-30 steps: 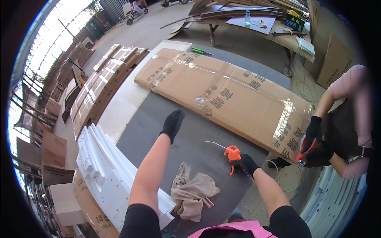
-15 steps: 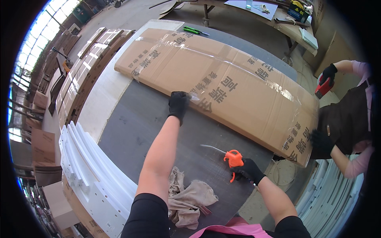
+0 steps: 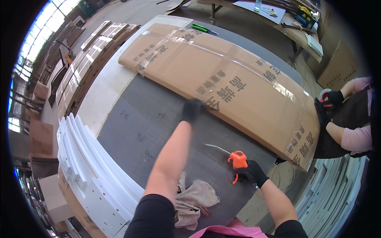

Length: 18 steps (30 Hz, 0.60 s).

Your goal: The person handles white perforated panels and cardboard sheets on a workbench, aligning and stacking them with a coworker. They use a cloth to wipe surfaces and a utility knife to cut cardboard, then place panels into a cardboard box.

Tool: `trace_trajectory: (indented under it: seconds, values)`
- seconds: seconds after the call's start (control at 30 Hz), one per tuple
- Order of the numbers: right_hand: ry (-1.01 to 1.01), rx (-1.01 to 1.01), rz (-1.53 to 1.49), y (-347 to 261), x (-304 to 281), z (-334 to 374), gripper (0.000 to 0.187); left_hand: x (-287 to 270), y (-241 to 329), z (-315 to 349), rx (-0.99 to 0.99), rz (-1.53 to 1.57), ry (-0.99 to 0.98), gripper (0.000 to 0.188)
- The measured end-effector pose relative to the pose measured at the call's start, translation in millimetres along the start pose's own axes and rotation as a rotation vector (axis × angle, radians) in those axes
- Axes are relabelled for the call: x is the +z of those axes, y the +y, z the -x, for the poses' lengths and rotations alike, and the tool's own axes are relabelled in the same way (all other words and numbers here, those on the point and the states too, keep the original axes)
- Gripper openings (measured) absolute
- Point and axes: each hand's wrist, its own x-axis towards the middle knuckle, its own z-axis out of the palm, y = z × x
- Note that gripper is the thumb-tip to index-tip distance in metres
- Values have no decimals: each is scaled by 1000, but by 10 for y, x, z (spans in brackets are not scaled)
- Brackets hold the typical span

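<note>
A long, flat cardboard box [image 3: 190, 65], taped with clear tape, lies across the grey work table [image 3: 131, 115]. My left hand [image 3: 193, 110], in a black glove, is at the box's near long edge; its fingers are smeared by motion. In my black-gloved right hand [image 3: 251, 173] is an orange air blow gun [image 3: 239, 159], its thin bent nozzle pointing left above the tabletop. A crumpled beige rag [image 3: 196, 200] lies on the table between my forearms.
Another person's gloved hands [image 3: 323, 109] hold a red tape roll [image 3: 324, 95] by the box's right end. White panels [image 3: 95, 174] are stacked at left, packed cartons [image 3: 89, 59] beyond. A green-handled cutter [image 3: 202, 28] lies past the box; a cluttered bench [image 3: 291, 33] stands behind.
My left hand has shifted along the box's near edge, and the clear film beside it no longer shows. The other person's hands have come together at the tape roll. My right hand keeps the blow gun.
</note>
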Motion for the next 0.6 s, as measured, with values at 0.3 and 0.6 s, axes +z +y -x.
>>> trace_trajectory:
  seconds: [0.3,0.6]
  values:
    - [12,3,77,-22,17,5,26,-299,76,-53,-403,402,187,19]
    - [-20,37,6,-35,41,11,25,-319,-191,118,-230,413,-37,15]
